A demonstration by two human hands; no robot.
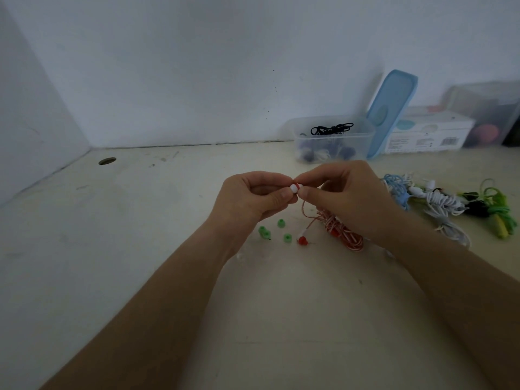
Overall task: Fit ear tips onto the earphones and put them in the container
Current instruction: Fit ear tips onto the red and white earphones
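Red-and-white earbud [294, 188] is held up over the desk [140, 249], left hand [253, 197] and right hand [349, 199] both pinching it, wrists angled inward. Green tips [280, 223] lie underneath, container [332, 142] back right.

We note a matt, scuffed desk [168, 209], a translucent plastic container [334, 142], and a glossy blue plastic lid [391, 108].

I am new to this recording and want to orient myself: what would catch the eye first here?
At the centre, the left hand and the right hand pinch a small white-and-red earbud between their fingers. Below them, loose green ear tips lie on the table beside a red-and-white cable bundle. At the back right stands a clear container with a blue lid tilted beside it.
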